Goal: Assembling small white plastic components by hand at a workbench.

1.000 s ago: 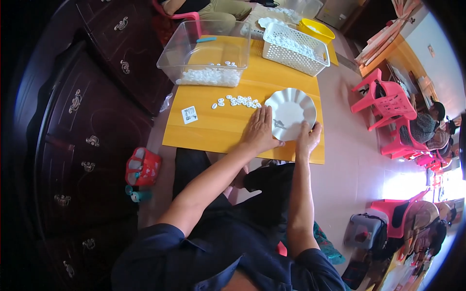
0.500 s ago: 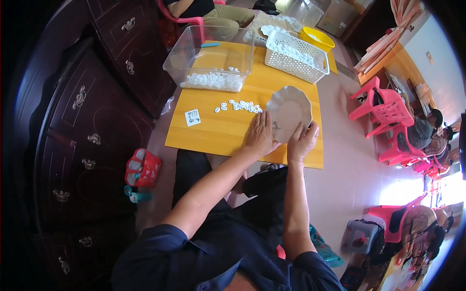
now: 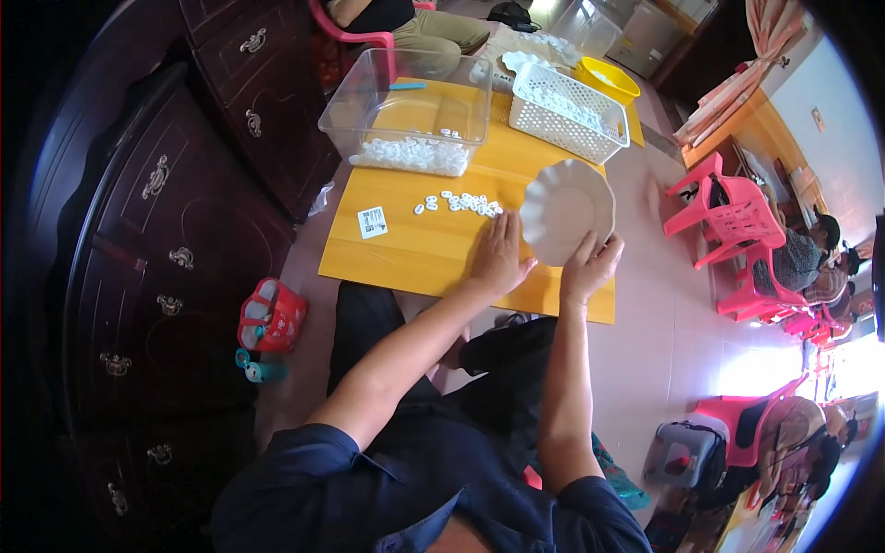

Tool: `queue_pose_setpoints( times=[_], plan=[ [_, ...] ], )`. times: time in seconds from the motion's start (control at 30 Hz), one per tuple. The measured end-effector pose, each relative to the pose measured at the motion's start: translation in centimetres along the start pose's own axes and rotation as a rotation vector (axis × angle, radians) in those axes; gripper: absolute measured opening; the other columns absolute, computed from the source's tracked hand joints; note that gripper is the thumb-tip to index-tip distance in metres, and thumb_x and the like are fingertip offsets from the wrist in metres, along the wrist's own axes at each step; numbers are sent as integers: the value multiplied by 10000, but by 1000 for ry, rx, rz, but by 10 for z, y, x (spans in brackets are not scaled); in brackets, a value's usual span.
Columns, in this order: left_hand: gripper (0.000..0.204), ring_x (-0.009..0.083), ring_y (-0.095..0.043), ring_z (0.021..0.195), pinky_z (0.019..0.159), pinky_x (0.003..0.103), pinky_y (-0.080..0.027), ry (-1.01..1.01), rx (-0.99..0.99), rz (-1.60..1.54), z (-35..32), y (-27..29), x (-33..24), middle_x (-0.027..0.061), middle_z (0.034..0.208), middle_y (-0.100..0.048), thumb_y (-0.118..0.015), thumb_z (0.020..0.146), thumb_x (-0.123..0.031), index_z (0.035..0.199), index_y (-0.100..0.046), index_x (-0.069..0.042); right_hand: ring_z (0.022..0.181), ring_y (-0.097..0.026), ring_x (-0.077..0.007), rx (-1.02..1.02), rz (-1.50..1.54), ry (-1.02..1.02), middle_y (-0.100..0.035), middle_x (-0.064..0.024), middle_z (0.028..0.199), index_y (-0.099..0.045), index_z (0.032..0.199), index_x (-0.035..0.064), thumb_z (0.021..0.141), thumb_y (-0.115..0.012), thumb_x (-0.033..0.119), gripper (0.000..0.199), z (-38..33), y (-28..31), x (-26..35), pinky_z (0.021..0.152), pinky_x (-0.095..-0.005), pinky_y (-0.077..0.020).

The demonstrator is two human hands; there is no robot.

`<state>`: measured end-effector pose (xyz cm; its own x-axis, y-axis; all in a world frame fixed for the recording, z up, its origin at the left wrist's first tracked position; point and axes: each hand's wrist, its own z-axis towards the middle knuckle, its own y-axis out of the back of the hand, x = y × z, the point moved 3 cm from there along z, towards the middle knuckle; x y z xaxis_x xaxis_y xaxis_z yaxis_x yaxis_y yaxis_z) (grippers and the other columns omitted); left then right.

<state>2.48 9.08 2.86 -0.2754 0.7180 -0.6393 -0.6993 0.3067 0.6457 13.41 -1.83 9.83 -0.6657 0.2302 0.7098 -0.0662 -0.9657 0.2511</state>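
Observation:
My right hand grips the near right rim of a shallow beige bowl with a scalloped edge, tilted above the right part of the yellow table. Fingers stretched out, my left hand lies low over the tabletop, left of the bowl. Its fingertips reach the right end of a loose group of small white oval pieces with dark spots. A square white printed card lies to the left of these pieces.
At the table's back stand a clear plastic bin partly filled with white pieces and a white perforated basket. A yellow tub is beyond. Dark drawers flank the left; a red bag sits on the floor. A person sits opposite.
The bowl has moved slightly right with my right hand, and its inside shows more. My left hand has come away from the bowl's edge and sits beside the white pieces.

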Motion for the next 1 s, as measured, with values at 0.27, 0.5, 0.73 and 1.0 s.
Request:
queue_pose_setpoints(
  times=[0.27,0.5,0.73,1.0],
  plan=[
    [421,408,-582,1218,1060,437,-449,22,-293,-522,-1,51,64,253,1310,-605,-525,961,-111,1357,-531,32,1044,-595,-247,-108,303,-652,-594,-145,1151,-521,1221,-30,958,-560,150,321,4,-10,-81,903,-382,-502],
    [401,386,-586,1162,1025,463,-464,-196,-80,-109,-35,82,31,211,1239,-626,-604,881,-51,1278,-602,5,1080,-601,-261,-91,310,-793,-577,-180,1238,-484,1306,-56,907,-644,184,492,12,-30,-115,907,-371,-518],
    [423,378,-516,1263,1068,465,-425,-254,108,107,-39,78,16,188,1346,-571,-616,900,-154,1305,-610,-32,1068,-653,-342,101,-86,-738,-676,-204,1118,-542,1289,-33,899,-690,289,528,43,-50,-170,938,-437,-515],
    [593,369,-291,1464,1202,539,-214,-317,385,259,-72,81,20,151,1561,-372,-594,958,-386,1438,-497,-52,1080,-607,-295,200,-161,-352,-574,-177,1247,-516,1354,-8,890,-685,244,554,19,-22,-116,877,-430,-526]
  ],
)
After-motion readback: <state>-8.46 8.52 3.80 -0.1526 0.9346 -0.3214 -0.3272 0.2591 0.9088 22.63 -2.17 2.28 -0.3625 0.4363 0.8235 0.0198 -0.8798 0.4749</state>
